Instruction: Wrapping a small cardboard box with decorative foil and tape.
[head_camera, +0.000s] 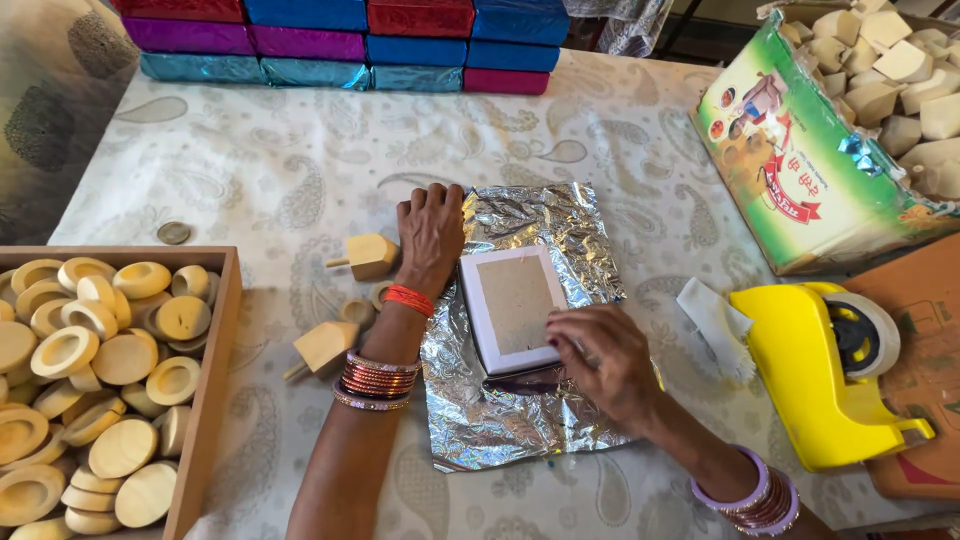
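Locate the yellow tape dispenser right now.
In the head view the yellow tape dispenser sits on the table at the right, beyond the right hand and the foil sheet, below the green carton of wooden pieces.

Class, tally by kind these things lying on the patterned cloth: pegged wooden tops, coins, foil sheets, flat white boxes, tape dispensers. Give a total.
Pegged wooden tops: 2
Coins: 1
Foil sheets: 1
Flat white boxes: 1
Tape dispensers: 1
Total: 6
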